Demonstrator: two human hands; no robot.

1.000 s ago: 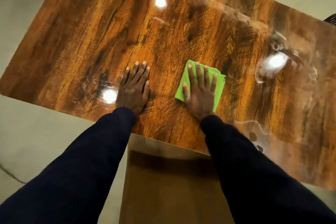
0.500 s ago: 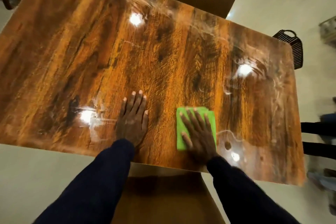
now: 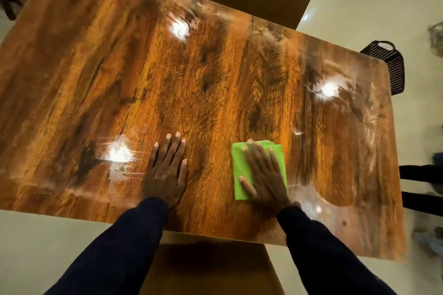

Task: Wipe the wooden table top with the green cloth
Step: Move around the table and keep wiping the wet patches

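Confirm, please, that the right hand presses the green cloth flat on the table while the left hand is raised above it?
Not quite: the head view shows the left hand resting flat on the table, not raised. The right hand does press the green cloth flat.

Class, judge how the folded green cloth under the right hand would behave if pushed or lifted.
The folded green cloth lies flat in thin layers, so it is probably soft, light and would droop if lifted. On the glossy wooden table top it should slide easily under the flat right hand, though an edge might bunch.
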